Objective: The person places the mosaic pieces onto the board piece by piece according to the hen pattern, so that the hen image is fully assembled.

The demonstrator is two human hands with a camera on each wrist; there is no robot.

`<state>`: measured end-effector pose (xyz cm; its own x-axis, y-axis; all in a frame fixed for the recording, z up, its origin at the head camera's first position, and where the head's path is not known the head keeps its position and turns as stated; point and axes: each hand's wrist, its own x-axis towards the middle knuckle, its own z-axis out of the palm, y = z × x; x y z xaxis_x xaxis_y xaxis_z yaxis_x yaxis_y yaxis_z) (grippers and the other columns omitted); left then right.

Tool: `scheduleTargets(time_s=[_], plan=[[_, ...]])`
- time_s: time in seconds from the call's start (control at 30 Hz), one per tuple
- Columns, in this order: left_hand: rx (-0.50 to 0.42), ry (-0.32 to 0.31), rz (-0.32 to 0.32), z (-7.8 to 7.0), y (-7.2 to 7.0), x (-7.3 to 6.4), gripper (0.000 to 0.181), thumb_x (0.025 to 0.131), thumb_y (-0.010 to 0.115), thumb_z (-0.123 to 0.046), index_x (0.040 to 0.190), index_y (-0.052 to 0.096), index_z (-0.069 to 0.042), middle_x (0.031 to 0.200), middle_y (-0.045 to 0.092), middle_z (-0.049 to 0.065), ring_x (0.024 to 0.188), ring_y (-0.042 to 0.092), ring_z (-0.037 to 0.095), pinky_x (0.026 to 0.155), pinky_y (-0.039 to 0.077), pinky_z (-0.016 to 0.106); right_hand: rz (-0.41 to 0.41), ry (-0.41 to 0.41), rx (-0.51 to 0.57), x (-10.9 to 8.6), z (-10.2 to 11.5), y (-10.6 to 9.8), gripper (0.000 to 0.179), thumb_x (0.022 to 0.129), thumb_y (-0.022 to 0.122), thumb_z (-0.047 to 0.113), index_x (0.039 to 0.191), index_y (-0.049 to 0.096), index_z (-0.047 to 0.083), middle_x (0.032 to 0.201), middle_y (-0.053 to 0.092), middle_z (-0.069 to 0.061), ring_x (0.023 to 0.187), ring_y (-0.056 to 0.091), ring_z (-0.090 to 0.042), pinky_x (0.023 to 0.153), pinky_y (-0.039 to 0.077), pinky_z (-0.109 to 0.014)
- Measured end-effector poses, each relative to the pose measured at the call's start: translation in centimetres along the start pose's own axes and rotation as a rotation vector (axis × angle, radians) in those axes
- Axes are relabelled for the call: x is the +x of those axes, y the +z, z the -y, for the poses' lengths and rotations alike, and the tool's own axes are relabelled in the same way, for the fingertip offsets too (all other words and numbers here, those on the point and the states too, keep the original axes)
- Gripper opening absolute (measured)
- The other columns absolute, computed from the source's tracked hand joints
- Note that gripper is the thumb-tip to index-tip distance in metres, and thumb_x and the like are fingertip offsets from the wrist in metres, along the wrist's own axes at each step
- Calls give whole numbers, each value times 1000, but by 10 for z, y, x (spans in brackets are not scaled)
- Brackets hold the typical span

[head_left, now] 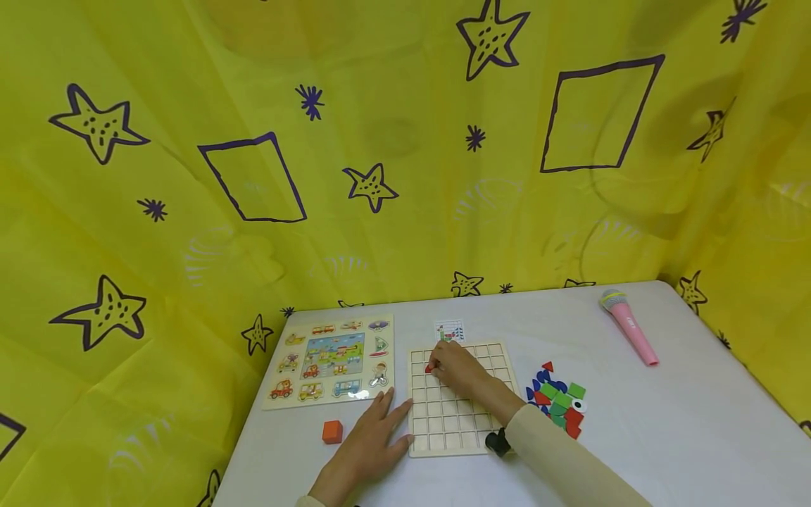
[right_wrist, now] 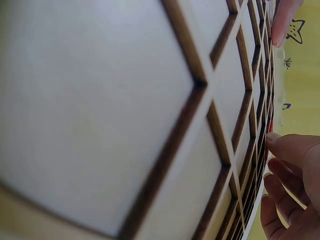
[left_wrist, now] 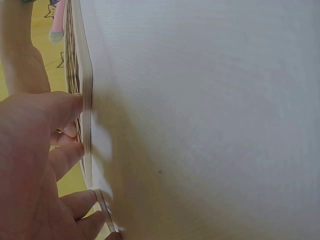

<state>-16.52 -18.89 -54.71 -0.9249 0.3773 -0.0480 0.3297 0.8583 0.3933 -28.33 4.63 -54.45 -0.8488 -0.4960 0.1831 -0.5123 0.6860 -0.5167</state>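
A wooden grid board [head_left: 443, 424] lies on the white table, its square cells divided by thin raised strips. Over its upper left cells, my right hand [head_left: 457, 367] pinches a small red piece [head_left: 429, 368] between thumb and fingers. In the right wrist view, the red piece [right_wrist: 271, 127] shows at the thumb tip, low against the grid; its full shape is hidden. My left hand [head_left: 375, 440] has its fingers extended, thumb and index fingertip touching the board's left edge. A small card [head_left: 450, 329] with a coloured grid pattern lies just behind the board.
Loose red, green and blue flat pieces [head_left: 560, 400] are heaped right of the board, partly behind the right forearm. A vehicle picture puzzle [head_left: 291, 384] lies at the left, with an orange cube [head_left: 332, 432] in front. A pink toy microphone [head_left: 633, 331] is far right.
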Motion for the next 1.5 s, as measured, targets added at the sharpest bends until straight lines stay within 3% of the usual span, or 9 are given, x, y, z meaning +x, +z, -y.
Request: scheduleTargets(time_s=[0.37,0.47,0.57,0.63,0.87,1.2,1.37,1.5], plan=[[-4,2,0,1,3,0,62,103,60,-50,160,48,-28,172,32,14,158,29,41,122,35,64,15,-24,-11,-1,0,-4,1,98,75,9,98,73,9,101,65,-1,100,62,-21,91,57,-43],[-4,9,-3,1,2,-1,62,103,61,-49,160,49,-27,172,32,15,158,30,42,121,35,65,23,-21,-4,-4,-1,-8,4,99,73,10,101,74,7,105,66,-3,106,65,-26,95,57,-46],[-6,1,1,0,1,-1,63,103,61,-49,160,48,-28,172,32,14,159,29,40,122,35,64,32,4,7,-9,-5,-15,6,101,70,10,105,75,7,114,68,-8,122,64,-33,107,53,-50],[-8,-4,3,0,0,-2,63,102,61,-50,160,48,-28,172,32,14,159,28,40,122,35,64,39,26,11,-12,-10,-21,7,102,69,10,105,75,8,114,68,-9,123,63,-35,108,52,-52],[-12,6,-2,0,1,-4,63,102,62,-49,160,49,-26,171,32,16,158,29,42,121,35,65,68,125,9,-33,-44,-51,8,102,69,12,107,74,9,107,65,-4,106,63,-26,98,54,-50],[-6,-5,10,3,3,-2,64,103,59,-52,161,47,-29,173,30,13,160,26,39,123,34,64,53,329,96,-82,-107,-99,20,99,67,11,115,71,-1,114,66,-18,96,62,-28,91,59,-53],[-15,-10,9,2,1,0,64,103,59,-52,161,47,-29,173,29,12,160,25,40,123,34,64,79,391,101,-99,-125,-115,26,99,72,12,119,69,-3,111,66,-17,94,62,-27,88,61,-47],[-21,-6,10,1,0,0,64,103,59,-52,161,47,-28,173,29,13,160,25,40,122,34,65,94,399,120,-107,-132,-122,26,99,72,12,119,69,-4,112,66,-18,99,63,-30,93,60,-53]])
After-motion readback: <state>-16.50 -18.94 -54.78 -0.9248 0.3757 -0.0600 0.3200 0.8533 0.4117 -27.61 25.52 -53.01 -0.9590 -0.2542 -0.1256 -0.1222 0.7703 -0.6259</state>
